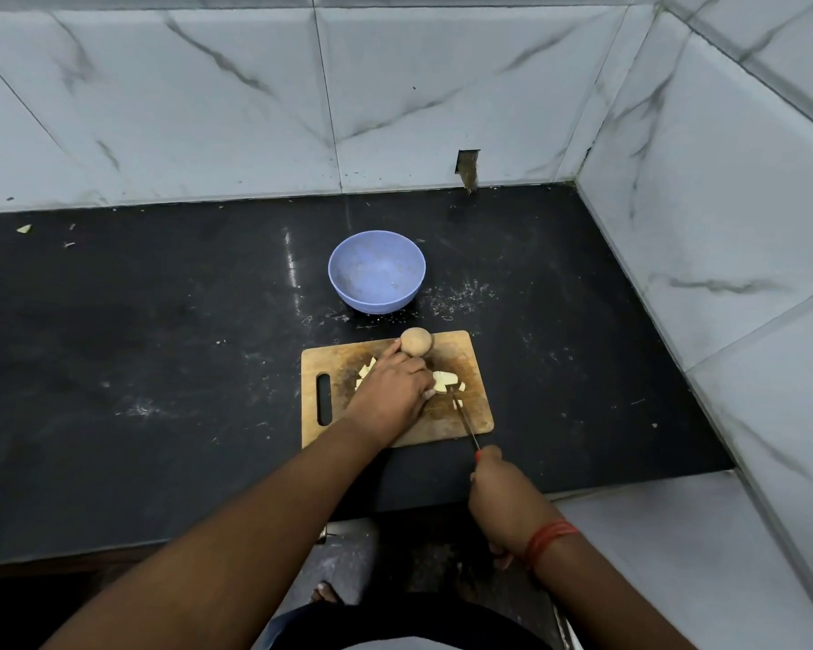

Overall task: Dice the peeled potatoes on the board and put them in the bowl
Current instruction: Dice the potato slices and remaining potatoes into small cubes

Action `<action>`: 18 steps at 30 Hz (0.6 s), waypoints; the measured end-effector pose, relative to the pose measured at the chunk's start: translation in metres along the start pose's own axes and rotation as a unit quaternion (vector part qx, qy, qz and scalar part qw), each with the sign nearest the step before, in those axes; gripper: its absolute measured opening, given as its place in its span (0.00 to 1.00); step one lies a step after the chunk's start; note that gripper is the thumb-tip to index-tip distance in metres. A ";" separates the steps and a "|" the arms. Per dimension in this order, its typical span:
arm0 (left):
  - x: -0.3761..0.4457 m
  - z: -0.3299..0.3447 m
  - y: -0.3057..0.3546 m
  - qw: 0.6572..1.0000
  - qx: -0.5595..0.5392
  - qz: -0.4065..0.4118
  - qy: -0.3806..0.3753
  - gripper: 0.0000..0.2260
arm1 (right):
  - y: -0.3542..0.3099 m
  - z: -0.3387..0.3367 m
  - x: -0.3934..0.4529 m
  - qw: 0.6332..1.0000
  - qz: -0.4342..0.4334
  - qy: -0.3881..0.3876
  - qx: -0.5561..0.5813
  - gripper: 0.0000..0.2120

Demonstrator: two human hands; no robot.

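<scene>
1. Head view: a wooden cutting board lies on the dark worktop, with a blue bowl just behind it.
2. The left hand presses down on pale potato pieces; its grip is curled over them.
3. The right hand grips a knife, blade tip at the pieces.
4. A whole peeled potato sits at the board's far edge.
</scene>
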State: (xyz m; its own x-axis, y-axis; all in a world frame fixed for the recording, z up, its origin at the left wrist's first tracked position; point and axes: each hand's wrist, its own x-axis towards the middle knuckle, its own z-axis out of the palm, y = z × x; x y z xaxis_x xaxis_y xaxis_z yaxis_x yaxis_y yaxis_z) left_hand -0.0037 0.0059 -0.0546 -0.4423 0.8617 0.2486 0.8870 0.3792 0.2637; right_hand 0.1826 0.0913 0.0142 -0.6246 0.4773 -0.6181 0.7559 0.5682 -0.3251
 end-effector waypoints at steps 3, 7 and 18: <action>-0.006 0.001 -0.003 1.000 -0.013 -0.005 0.005 0.08 | -0.008 -0.009 0.001 1.000 -0.006 0.022 -0.007 0.13; -0.015 0.001 -0.005 1.000 -0.011 0.009 0.024 0.12 | -0.029 -0.019 0.008 0.999 0.021 -0.046 0.012 0.16; -0.023 -0.004 -0.009 0.998 0.030 0.047 0.031 0.11 | -0.043 -0.020 0.016 0.997 -0.065 -0.018 -0.022 0.17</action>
State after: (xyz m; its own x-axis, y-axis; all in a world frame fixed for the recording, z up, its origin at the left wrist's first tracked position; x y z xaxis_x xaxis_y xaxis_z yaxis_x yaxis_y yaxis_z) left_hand -0.0018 -0.0183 -0.0590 -0.3628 0.8724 0.3275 0.9304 0.3190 0.1807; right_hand 0.1366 0.0882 0.0323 -0.7088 0.3743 -0.5978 0.6590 0.6536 -0.3721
